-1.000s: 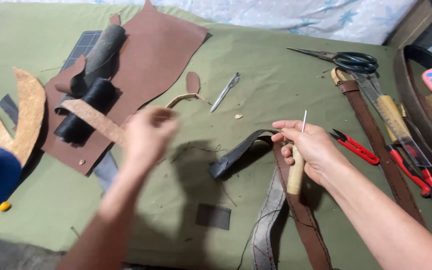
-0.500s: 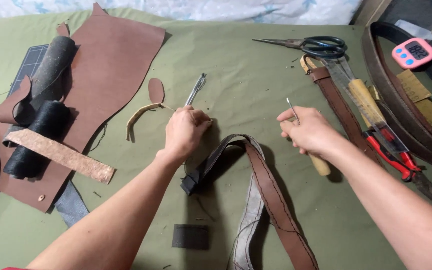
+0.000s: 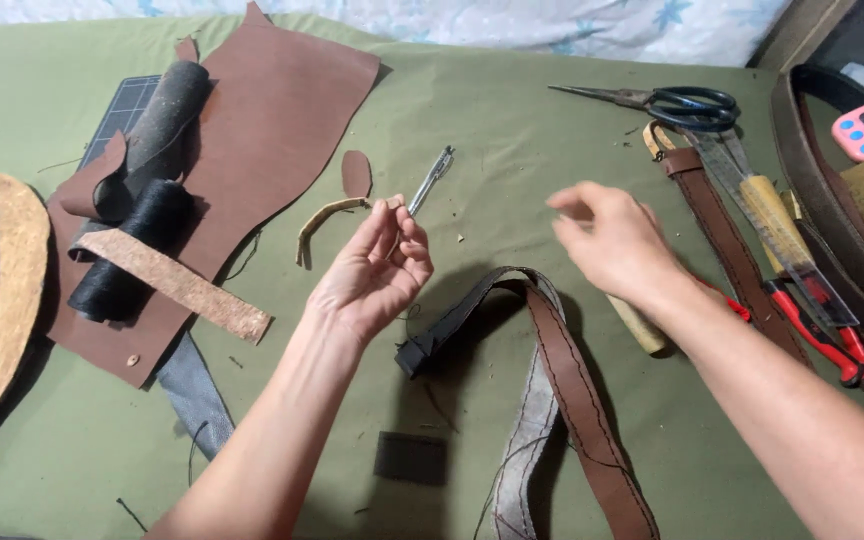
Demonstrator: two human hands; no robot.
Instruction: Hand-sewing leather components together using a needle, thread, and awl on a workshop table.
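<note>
The brown leather strap [image 3: 572, 390], stitched along its edges, looped across the green cloth-covered desk [image 3: 512, 150] between both arms. The left hand [image 3: 377, 270] pinched something too thin to make out; the blurred right hand [image 3: 612, 240] hovered loosely curled, empty, hiding a pale wooden handle [image 3: 640, 325].

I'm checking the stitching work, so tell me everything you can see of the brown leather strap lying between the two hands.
The brown leather strap is a long band folded into an arch on the green cloth. Its right leg shows smooth brown leather with dark stitch lines along both edges and runs off the bottom edge. Beside it lies a paler grey strip, seemingly its underside or lining. The left leg looks dark and ends in a black tip near the left hand, which does not touch it.
</note>
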